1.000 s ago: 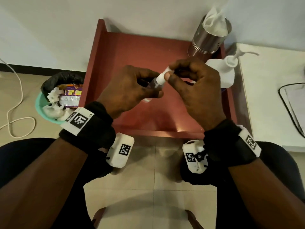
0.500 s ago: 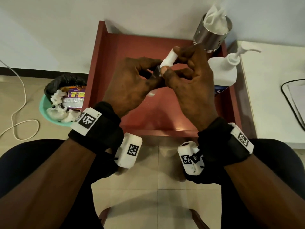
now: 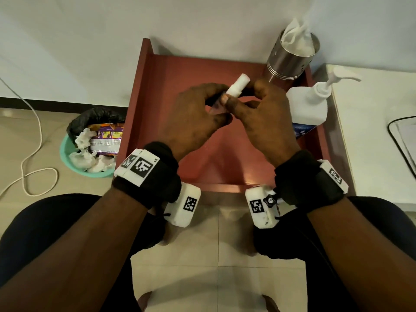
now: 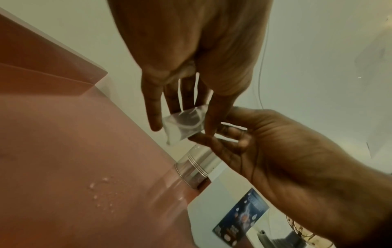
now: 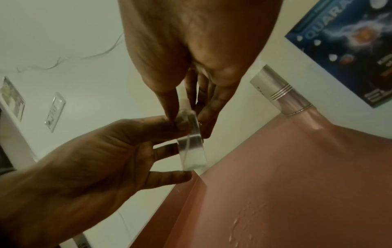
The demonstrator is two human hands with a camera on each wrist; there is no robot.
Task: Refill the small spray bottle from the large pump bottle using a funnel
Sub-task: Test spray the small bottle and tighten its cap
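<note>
1. Left hand (image 3: 198, 118) is gripping the small spray bottle (image 5: 191, 147) above the red tray (image 3: 157, 91).
2. Right hand (image 3: 261, 113) is pinching its white cap (image 3: 237, 85), pointing up and away.
3. Large pump bottle (image 3: 308, 104) is sitting just right.

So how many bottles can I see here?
2. A small clear spray bottle is held up between both hands, the left hand and right hand, above the red tray. A big white pump bottle stands at the tray's right side. Others may be hidden.

Pump bottle (image 3: 308, 109) right of spray bottle (image 3: 236, 86)
</note>
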